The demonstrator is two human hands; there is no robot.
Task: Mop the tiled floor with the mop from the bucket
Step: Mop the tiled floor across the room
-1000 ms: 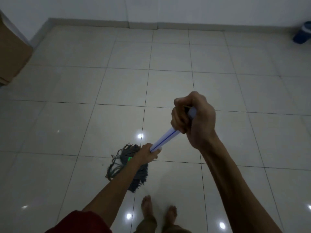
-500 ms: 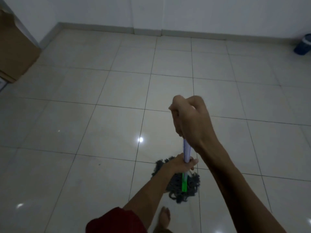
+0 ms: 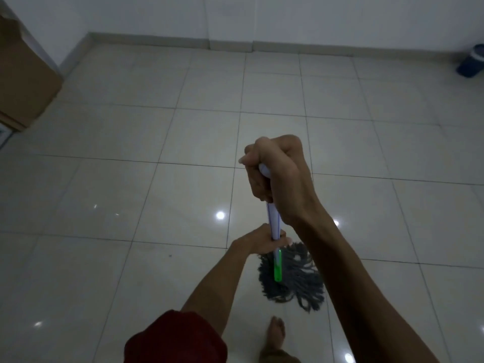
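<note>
The mop has a white handle (image 3: 274, 222) with a thin blue stripe and a green lower section (image 3: 277, 268). My right hand (image 3: 275, 176) grips the top of the handle. Lower down, my left hand (image 3: 262, 239) is wrapped round the shaft just above the green part. The grey string mop head (image 3: 298, 281) lies spread on the glossy cream tiled floor (image 3: 157, 179), right in front of my bare foot (image 3: 275, 334). A dark blue bucket (image 3: 471, 61) stands at the far right by the wall.
A brown cardboard-coloured panel or box (image 3: 23, 82) leans at the far left. White walls with a tiled skirting (image 3: 230, 44) close off the far side. Ceiling-light reflections dot the floor.
The mop head has swept from the left across to the right, in front of my feet. The handle swung from slanted to nearly upright, both hands keeping their hold.
</note>
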